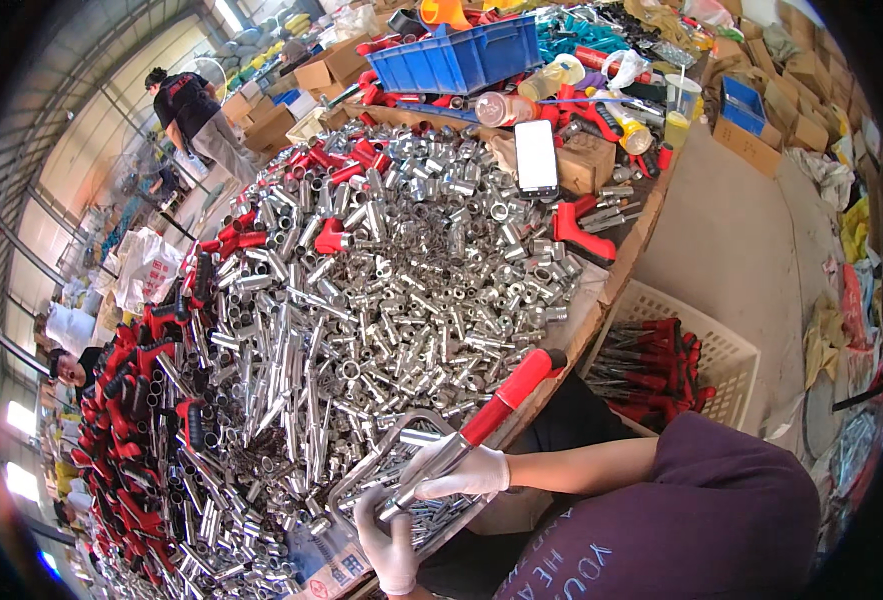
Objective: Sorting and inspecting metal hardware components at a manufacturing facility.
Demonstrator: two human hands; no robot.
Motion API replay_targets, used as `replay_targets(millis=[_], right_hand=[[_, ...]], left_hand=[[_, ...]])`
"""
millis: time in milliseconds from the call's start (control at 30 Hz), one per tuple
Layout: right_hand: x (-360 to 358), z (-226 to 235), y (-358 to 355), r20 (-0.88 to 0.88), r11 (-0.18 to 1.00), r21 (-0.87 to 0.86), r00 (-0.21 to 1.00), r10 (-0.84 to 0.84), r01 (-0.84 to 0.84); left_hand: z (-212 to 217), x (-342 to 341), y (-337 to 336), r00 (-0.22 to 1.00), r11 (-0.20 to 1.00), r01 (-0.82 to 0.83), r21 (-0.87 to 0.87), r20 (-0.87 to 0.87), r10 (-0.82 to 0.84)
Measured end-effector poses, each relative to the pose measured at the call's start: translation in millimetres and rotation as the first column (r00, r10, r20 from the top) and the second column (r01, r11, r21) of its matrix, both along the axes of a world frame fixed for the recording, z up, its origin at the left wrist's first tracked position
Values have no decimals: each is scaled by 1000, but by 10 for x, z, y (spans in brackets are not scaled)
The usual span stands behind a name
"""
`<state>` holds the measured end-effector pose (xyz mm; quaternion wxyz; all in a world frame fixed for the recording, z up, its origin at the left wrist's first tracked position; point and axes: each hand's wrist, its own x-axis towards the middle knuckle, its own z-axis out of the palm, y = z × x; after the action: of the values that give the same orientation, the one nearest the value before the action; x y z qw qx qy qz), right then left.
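Observation:
A tool with a red grip, black end and shiny metal barrel (506, 400) slants over the near edge of the parts heap. My right hand (466, 472), in a white glove, is closed round its barrel below the red grip. At the barrel's lower end, my gloved left hand (391, 550) has its fingers curled about the tip. Whether a small part sits between those fingers cannot be made out. Under the hands a metal-rimmed tray (341, 490) holds slim metal rods. Beside it spreads a big heap of shiny metal fittings (411, 320).
Red-and-black handles (126, 430) are piled along the left. A phone (536, 158) stands at the back, near a red pistol-shaped part (581, 235) and a blue crate (456, 60). Below the table's wooden edge (626, 262), a cream basket (731, 360) holds red-handled tools. Another person (191, 105) stands far left.

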<state>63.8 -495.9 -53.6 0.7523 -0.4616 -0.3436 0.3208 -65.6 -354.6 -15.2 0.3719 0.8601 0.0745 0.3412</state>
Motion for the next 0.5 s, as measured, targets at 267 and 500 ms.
replay_targets(millis=[267,500], right_hand=[[10,-74,-10,8,998,-18,998,55,-55],[-39,-39,25,5,1000,0,1000,1,-1]], left_hand=[[78,-90,6,941,882,-36,-470,-313,-129],[7,-140,160,859,737,-263,-622,-499,-115]])
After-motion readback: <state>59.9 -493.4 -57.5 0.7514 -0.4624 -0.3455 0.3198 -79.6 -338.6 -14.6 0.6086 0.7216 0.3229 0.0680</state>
